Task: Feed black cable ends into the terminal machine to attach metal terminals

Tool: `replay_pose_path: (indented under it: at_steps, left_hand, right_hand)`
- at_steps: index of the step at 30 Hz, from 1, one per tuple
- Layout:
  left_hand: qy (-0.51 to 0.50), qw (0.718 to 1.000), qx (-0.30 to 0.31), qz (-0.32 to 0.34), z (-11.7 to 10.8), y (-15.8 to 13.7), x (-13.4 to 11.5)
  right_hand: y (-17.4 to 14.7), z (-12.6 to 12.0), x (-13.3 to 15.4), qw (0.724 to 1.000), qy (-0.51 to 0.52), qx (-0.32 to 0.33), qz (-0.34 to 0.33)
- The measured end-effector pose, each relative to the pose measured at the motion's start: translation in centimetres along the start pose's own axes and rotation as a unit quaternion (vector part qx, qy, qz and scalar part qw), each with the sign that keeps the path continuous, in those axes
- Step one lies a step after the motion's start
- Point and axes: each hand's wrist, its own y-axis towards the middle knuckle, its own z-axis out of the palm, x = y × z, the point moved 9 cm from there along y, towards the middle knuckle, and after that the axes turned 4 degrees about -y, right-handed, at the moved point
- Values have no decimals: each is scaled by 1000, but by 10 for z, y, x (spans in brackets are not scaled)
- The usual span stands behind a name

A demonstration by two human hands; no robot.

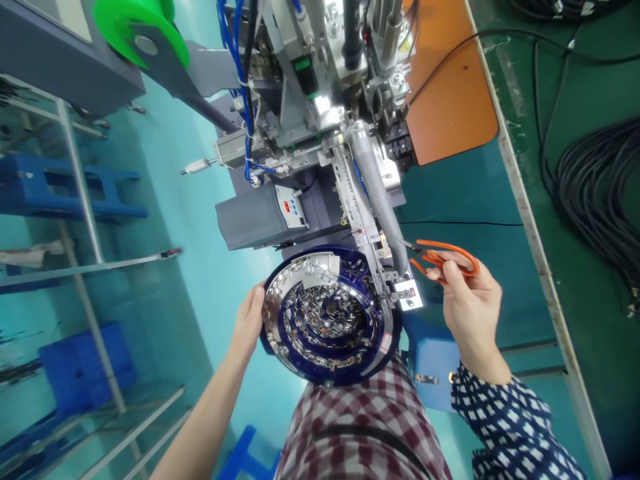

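A round dark-blue feeder bowl (295, 365) holds a heap of small shiny metal parts, and more of them lie along its spiral track. My left hand (249, 317) grips the bowl's left rim, with some fingers hidden behind the edge. On the other side, my right hand (473, 300) is closed on orange-handled scissors (470, 260). Their short dark tip points left, close to a grey corrugated hose (377, 193). Beside that hose runs a narrow metal feed track (353, 200), leading from the bowl up to the machine (310, 87).
A grey control box (255, 217) with a red display stands left of the track. Further up are a green reel (143, 27) and an orange board (450, 87). Coiled black cables (600, 180) lie on the green table at right. Blue stools (75, 187) and metal rails occupy the left.
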Motion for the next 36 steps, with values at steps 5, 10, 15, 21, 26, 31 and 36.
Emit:
replay_pose_path:
  at_steps: [5,10,15,21,26,31,36]
  left_hand:
    - [-13,1000,-6,6,1,0,0]
    - [-23,1000,-9,4,1,-1,-1]
    - [-41,999,7,6,4,-2,-1]
    - [-52,999,9,14,5,0,-1]
    - [-56,998,14,-1,5,1,3]
    - [-53,998,21,2,5,2,5]
    - [-46,999,20,12,5,2,3]
  right_hand:
    - [18,66,41,980,-153,88,-86]
    - [32,118,53,911,-313,190,-190]
    - [30,139,56,812,-459,238,-270]
    - [27,147,55,771,-499,254,-304]
    - [30,154,53,753,-516,258,-317]
    - [33,161,54,747,-515,257,-332]
    - [34,166,54,744,-517,252,-340]
